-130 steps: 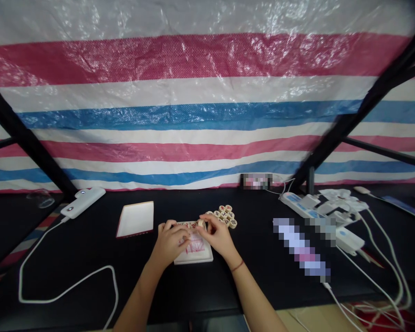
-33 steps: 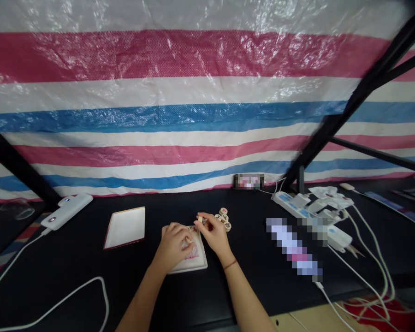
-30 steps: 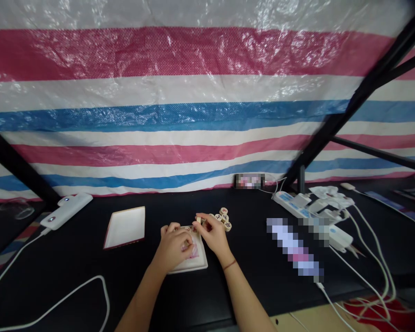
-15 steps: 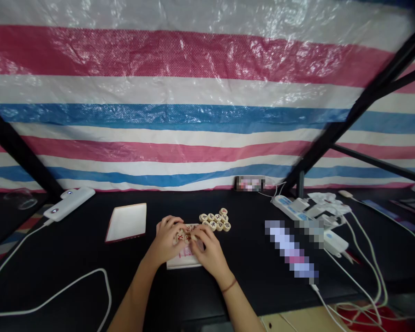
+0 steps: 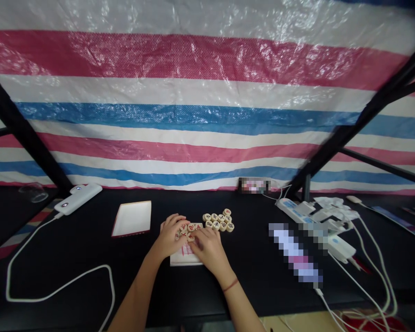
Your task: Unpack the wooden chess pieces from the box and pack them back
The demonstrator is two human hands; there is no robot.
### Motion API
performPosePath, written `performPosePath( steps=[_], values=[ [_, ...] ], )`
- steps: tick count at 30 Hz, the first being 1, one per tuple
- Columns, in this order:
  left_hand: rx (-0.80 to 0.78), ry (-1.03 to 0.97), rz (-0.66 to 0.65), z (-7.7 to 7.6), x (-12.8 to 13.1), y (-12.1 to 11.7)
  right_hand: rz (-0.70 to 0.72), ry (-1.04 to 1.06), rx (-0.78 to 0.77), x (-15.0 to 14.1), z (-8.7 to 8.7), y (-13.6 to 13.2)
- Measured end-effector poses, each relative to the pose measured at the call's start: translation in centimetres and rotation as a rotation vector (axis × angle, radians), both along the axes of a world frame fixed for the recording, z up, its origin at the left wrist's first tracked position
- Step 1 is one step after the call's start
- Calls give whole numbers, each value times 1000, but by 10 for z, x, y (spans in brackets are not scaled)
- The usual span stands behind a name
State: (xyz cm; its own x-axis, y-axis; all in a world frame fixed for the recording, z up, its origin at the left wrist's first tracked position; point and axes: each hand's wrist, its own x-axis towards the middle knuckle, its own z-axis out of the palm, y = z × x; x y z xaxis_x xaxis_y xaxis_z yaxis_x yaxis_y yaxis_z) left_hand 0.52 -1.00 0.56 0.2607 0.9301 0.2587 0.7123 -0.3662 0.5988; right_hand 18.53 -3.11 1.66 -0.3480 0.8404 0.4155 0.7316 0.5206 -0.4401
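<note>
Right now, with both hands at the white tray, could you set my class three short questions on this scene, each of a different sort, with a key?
1. True or false: the white-lined box part lies to the left of the left hand.

2. Which wrist wears the thin band?
A) left only
B) right only
C) both

3. Fill in: of the round pieces on the black table beyond the right hand, the farthest one bears a ____ character.

Key:
1. True.
2. B.
3. Red.
</note>
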Motion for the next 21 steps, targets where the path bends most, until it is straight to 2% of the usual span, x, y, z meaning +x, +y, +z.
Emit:
performPosePath(
  steps=[4, 8, 9, 11, 12, 14, 16, 19, 21],
  values=[
    [6, -10, -23, -1, 1, 0, 11, -35, -23, -3, 4, 0],
    [-4, -5, -35, 1, 1, 0, 83, 177, -56, 10, 14, 8],
    [-12, -6, -39, 1, 1, 1, 71, 252, -72, 17, 18, 15],
    [-24, -12, -38, 1, 0, 1, -55, 322, -72, 36, 30, 33],
    [-29, -17, -33, 1, 0, 1, -152, 286, -55, 46, 36, 45],
    [-38, -28, -20, 0, 0, 2, -358, 83, -60, 66, 47, 71],
    [-45, -40, -7, 0, 0, 2, -511, -189, -216, 79, 54, 95],
    [-43, -55, -4, 1, 0, 2, -532, -428, -507, 87, 55, 120],
    [-42, -57, 0, 2, 0, 2, -507, -455, -576, 87, 51, 128]
  ],
)
